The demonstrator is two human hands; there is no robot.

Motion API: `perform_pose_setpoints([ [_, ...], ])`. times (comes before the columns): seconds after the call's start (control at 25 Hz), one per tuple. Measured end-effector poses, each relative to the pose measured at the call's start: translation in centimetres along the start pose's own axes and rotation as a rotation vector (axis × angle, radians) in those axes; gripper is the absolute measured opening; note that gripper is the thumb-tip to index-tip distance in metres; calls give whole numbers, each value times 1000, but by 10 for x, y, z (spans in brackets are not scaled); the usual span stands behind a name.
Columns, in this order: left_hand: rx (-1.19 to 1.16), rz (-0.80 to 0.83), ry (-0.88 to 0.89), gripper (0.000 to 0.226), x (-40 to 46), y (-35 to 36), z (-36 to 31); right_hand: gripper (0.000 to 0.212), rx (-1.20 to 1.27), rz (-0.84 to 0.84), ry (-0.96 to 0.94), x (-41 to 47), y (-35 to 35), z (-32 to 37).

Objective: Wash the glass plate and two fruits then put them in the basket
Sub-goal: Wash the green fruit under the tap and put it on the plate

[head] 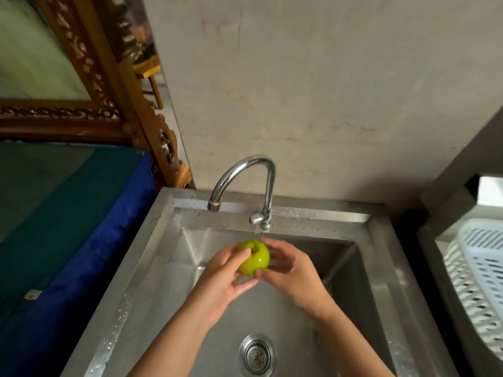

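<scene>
Nearest to me, the round steel drain strainer (257, 355) sits in the floor of the sink (141, 270), a brushed stainless basin with beads of water along its flat rim. Above it my two forearms reach in, and both hands meet around the green apple (254, 257), which I hold over the basin, just below and in front of the tap's outlet.

My left hand (221, 278) cups the fruit from the left and underneath, fingers half curled, thumb laid across the top near the stem dimple. My right hand (290, 272) closes loosely on the other side, thumb at the lower edge and fingers wrapped behind. Neither is clenched; it is a two-handed cradle.

I judge this to be the rubbing stage of washing one fruit. To do it well I want to turn the apple between the palms so every face gets rubbed, including the stem hollow, and keep it low over the basin, since its waxy, glossy skin looks slippery when wet.

Beyond the hands, the chrome gooseneck faucet (245, 172) arches over; I cannot tell whether water is running. To the right stands the white slotted plastic basket (479, 281), well apart from the sink. I see no glass plate or second fruit. Behind is a rough plastered wall (326, 91).
</scene>
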State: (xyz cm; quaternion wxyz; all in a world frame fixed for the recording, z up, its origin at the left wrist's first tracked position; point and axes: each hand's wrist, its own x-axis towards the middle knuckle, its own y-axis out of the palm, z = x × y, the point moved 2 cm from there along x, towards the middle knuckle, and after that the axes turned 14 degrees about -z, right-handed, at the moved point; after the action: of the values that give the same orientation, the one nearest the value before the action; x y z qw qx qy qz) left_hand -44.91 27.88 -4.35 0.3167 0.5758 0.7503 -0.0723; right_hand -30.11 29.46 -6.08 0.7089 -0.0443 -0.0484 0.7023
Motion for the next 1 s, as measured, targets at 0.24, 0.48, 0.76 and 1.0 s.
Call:
perform_pose_setpoints([
  [0.24, 333, 244, 158, 51, -78, 68, -9, 50, 27, -176, 24, -57, -90, 51],
  [0.48, 646, 552, 333, 47, -153, 186, 35, 49, 30, -530, 73, -159, -222, 74],
  [0.76, 873, 932, 381, 51, -204, 308, 143, 45, -155, -837, 138, -274, -353, 54],
  [1.0, 1170, 1018, 453, 58, -205, 348, 228, 49, -156, -972, 282, -321, -389, -5],
])
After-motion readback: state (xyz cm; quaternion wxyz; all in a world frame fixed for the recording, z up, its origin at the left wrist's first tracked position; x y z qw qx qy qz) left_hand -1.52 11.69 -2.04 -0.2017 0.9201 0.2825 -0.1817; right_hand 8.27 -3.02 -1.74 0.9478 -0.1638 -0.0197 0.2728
